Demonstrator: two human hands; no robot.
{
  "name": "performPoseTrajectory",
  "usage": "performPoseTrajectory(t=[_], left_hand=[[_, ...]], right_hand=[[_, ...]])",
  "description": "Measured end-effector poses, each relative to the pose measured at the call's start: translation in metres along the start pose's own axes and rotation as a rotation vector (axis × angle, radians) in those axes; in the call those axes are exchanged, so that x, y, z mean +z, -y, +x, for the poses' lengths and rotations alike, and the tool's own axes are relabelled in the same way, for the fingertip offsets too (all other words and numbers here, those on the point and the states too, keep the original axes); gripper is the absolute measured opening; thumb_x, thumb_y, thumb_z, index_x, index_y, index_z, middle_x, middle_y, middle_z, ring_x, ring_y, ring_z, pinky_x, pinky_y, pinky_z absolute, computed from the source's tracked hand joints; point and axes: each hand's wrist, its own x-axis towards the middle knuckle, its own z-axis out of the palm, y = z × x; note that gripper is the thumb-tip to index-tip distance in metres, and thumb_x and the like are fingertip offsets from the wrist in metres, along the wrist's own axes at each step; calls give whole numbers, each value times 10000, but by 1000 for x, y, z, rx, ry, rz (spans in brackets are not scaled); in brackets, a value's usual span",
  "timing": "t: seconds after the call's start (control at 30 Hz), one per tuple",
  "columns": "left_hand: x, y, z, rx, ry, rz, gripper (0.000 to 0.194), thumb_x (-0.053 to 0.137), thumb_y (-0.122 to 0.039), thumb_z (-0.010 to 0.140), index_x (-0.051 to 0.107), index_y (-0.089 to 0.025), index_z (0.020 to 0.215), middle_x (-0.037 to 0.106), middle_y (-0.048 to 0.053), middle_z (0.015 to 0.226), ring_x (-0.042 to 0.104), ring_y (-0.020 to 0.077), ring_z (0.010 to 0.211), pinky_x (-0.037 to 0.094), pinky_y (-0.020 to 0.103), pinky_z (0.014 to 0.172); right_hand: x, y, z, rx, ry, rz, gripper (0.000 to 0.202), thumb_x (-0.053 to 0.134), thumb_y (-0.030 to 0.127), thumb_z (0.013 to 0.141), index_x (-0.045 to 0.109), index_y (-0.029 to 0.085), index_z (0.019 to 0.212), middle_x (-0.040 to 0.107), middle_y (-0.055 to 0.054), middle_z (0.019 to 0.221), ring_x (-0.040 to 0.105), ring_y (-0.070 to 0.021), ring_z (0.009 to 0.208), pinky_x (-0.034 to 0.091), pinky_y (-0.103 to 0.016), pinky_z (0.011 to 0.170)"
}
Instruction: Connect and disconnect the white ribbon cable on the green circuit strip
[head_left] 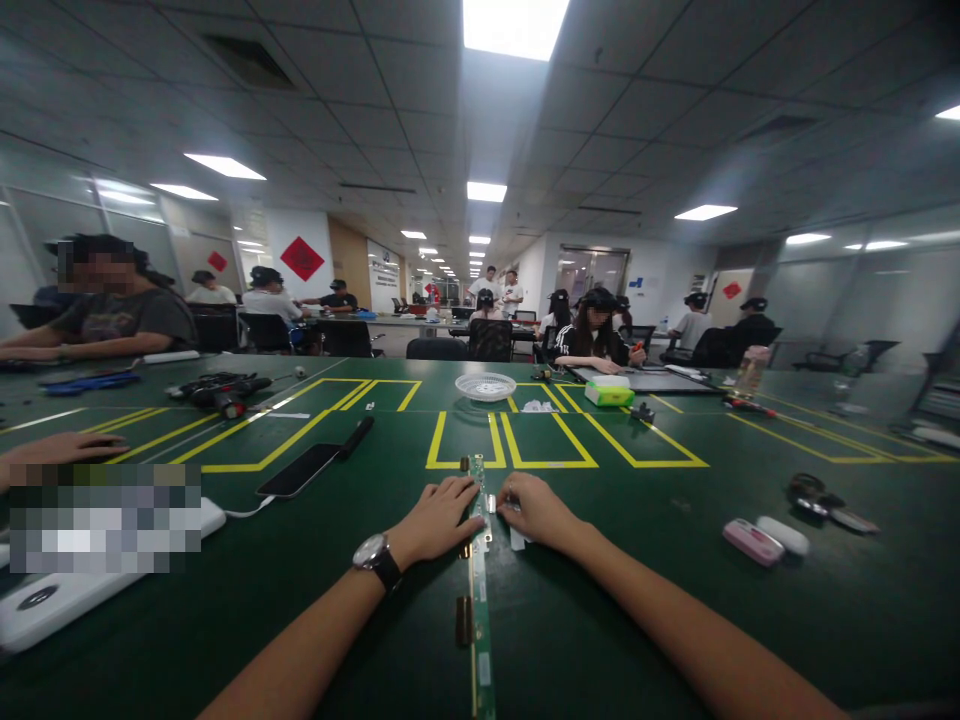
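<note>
A long, narrow green circuit board (482,625) with brown flex tabs lies lengthwise on the table in front of me. My left hand (442,515), with a watch at the wrist, holds the board from the left, its thumb and fingertips pressed on it and spread apart. On the board's right side, my right hand (534,508) is closed in a pinch close to the edge. What sits between those fingertips is too small to make out. A small white piece (517,538) shows below the right hand.
A white basket (486,388) stands beyond the board among yellow tape outlines. To the left lie a phone (300,470) and a white device (82,590), with another person's hand (64,452) nearby. A pink case (752,541) rests right. Across the table, a person (596,335) works.
</note>
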Motion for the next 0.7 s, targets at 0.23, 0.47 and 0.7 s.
performPoseTrajectory(t=[0.23,0.47,0.7], left_hand=[[0,0,1,-5,25,-19,607,276,-598,922,281,-272,1434,295,54,1496,254,282,1338,250,471,1022],[-3,-5,1,-16,43,5,595,274,-565,934,276,-247,1436,299,76,1490,256,278,1332,250,470,1022],[-2,-6,1,-17,33,10,596,266,-561,938,288,-229,1432,326,106,1466,259,279,1335,252,470,1025]], right_hand=[[6,-5,0,-36,-22,27,96,595,149,781,688,163,802,655,-53,833,591,-154,813,423,-244,760],[9,-5,0,-34,-44,23,83,604,141,775,685,157,779,663,-55,830,589,-149,795,425,-243,750],[9,-3,0,8,-17,-32,87,595,162,782,682,156,782,646,-54,813,586,-141,757,416,-227,709]])
